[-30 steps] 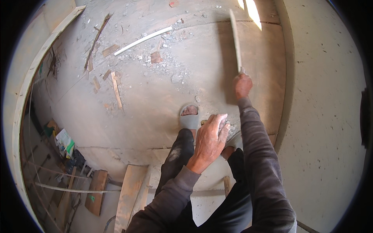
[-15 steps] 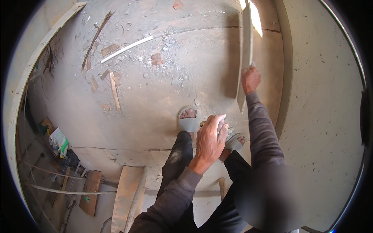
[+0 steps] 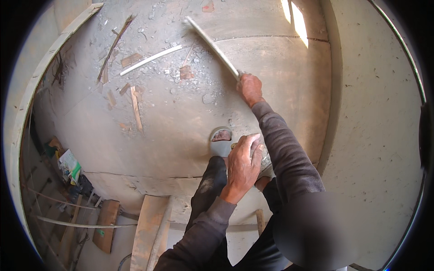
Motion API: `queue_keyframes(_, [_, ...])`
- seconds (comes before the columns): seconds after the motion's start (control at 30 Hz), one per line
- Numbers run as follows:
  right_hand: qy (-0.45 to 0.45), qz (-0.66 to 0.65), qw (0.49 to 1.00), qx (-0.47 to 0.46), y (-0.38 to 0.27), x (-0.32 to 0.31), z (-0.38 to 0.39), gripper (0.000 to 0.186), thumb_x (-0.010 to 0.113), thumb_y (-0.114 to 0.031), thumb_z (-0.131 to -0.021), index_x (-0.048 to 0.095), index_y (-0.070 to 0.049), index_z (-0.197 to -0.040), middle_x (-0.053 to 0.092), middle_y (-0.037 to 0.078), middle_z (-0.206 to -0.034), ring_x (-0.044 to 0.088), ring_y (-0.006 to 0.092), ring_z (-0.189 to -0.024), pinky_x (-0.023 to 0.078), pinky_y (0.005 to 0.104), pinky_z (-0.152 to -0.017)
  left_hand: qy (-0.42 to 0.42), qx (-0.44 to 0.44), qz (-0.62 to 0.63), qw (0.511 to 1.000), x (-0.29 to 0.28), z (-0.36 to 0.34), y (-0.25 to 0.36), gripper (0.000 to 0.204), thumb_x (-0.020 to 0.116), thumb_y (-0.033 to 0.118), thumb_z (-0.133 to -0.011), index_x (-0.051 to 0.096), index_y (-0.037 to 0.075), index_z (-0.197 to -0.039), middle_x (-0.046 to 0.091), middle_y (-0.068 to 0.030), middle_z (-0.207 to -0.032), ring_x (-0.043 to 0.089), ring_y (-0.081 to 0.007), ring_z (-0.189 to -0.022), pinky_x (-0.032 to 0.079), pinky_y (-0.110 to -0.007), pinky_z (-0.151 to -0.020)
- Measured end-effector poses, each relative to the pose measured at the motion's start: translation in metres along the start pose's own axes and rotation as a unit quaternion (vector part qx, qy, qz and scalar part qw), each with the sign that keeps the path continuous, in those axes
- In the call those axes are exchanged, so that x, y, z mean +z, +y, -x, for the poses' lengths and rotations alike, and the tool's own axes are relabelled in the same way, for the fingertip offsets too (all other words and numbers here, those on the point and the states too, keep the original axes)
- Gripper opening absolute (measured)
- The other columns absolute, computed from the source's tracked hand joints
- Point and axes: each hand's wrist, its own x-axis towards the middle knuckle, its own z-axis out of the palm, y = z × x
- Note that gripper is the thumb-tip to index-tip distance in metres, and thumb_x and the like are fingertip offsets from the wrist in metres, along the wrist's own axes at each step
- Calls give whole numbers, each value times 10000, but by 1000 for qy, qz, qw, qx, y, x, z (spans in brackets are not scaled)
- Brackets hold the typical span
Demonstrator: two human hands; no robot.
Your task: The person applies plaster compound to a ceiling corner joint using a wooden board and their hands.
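My right hand (image 3: 250,89) is closed around the near end of a long, straight, pale strip (image 3: 212,44), like a narrow board seen on edge. From my grip it slants away to the far left, above the rubble. My left hand (image 3: 243,162) is in front of my body, back of the hand up, fingers bent together and thumb alongside. A bit of something yellowish and dark (image 3: 233,146) shows beside its fingers; the rest is hidden behind the hand, so I cannot tell its kind. My sandalled left foot (image 3: 221,141) stands just beyond it.
Grey rubble (image 3: 192,67) and broken wood (image 3: 136,108) litter the dusty floor around a white rod (image 3: 150,59). A pale wall (image 3: 375,113) rises on the right. Near my legs at left lean a wide plank (image 3: 147,230) and a brown board (image 3: 107,226).
My right hand has swung left, carrying the pale strip from beside the right wall toward the rubble and turning it to a slant. My left hand has barely moved.
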Motion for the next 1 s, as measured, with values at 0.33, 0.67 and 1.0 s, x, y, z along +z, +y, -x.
queue_keyframes(0.33, [93, 8, 983, 156, 75, -25, 50, 197, 583, -147, -790, 695, -42, -914, 660, 232, -754, 653, 413, -709, 524, 508, -654, 32, -10, 41, 999, -1, 5, -3, 222, 596, 49, -910, 586, -25, -1119, 640, -175, -980, 668, -297, -887, 522, -379, -782])
queue_keyframes(0.67, [-76, -13, 997, -12, -41, 42, 81, 252, 568, -114, -820, 672, -64, -1045, 679, 178, -783, 677, 354, -721, 547, 463, -655, 64, -14, 25, 998, -3, 5, -10, 210, 599, 42, -920, 609, -28, -1117, 651, -150, -973, 668, -242, -897, 533, -335, -795])
queue_keyframes(1.0, [-4, 23, 994, 104, 46, -62, 107, 335, 585, -122, -753, 686, -77, -1070, 685, 182, -814, 667, 382, -722, 544, 483, -673, 93, 26, 22, 995, -7, 5, -14, 203, 569, 25, -915, 600, -30, -1108, 622, -157, -956, 649, -274, -876, 541, -356, -766])
